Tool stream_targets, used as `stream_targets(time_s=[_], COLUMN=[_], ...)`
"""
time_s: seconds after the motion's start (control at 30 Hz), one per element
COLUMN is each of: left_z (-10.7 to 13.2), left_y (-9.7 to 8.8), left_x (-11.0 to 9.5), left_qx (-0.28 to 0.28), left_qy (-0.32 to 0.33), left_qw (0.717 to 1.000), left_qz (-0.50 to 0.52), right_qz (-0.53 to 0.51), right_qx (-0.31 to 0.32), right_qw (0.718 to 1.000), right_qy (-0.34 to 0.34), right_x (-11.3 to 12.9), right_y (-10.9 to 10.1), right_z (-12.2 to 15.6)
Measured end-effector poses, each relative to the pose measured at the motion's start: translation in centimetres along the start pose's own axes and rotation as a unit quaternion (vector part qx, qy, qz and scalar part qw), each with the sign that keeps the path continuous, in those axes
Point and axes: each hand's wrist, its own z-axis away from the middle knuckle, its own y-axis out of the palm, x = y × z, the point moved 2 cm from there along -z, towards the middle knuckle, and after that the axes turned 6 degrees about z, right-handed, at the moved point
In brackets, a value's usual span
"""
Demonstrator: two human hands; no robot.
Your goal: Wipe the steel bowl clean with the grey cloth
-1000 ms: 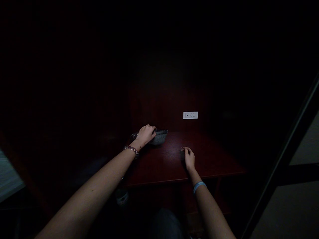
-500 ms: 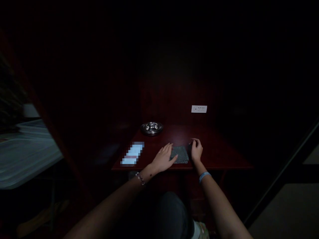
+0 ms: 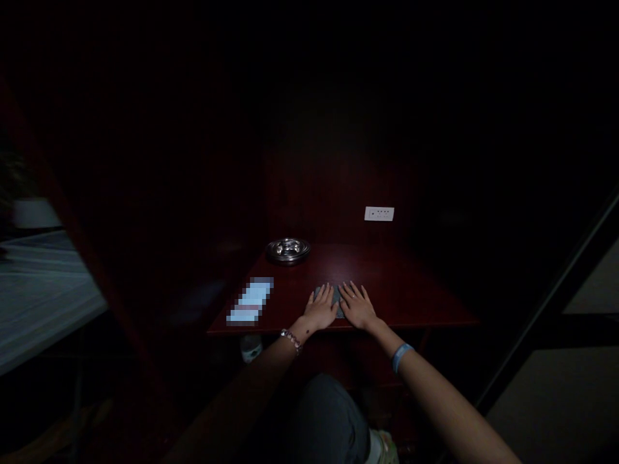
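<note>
A folded grey-green cloth (image 3: 340, 314) lies near the front edge of the dark red table (image 3: 411, 303). My left hand (image 3: 321, 309) rests flat on its left part, fingers stretched forward. On its right part lies my right hand (image 3: 356, 305), palm down with the fingers spread and a ring on one of them. The two hands are side by side, thumbs close together, and cover most of the cloth. Only a strip between them and a bit at the far left corner show.
Stacked shiny metal dishes (image 3: 289, 251) stand at the table's back left. A pixelated bright rectangle (image 3: 250, 301) lies at the left front. A white socket panel (image 3: 379, 214) is on the back wall. Below the left edge is a bottle (image 3: 251, 348). My knee (image 3: 329, 412) is under the table.
My right hand has moved left from beside the cloth, uncurled, and now lies flat on it. My left hand has shifted to the cloth's left part. The view has turned slightly.
</note>
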Motion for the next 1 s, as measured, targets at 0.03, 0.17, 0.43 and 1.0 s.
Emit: stream_targets(time_s=[0.03, 0.17, 0.43, 1.0], left_z=[-0.1, -1.2, -2.9, -3.7], left_y=[0.2, 0.6, -0.3, 1.0], left_x=[0.2, 0.6, -0.1, 0.7], left_qx=[0.001, 0.009, 0.061, -0.039], left_qy=[0.001, 0.025, 0.0, -0.048], left_qw=[1.0, 1.0, 0.998, 0.997], left_qz=[0.002, 0.005, 0.02, -0.042], right_qz=[0.005, 0.021, 0.011, 0.024], right_qx=[0.015, 0.058, 0.018, 0.066], right_qw=[1.0, 0.997, 0.998, 0.995], right_qy=[0.006, 0.044, 0.053, 0.068], right_x=[-0.2, -1.1, -1.8, -1.5], right_y=[0.3, 0.5, -0.7, 1.3], right_z=[-0.1, -0.8, -1.6, -1.0])
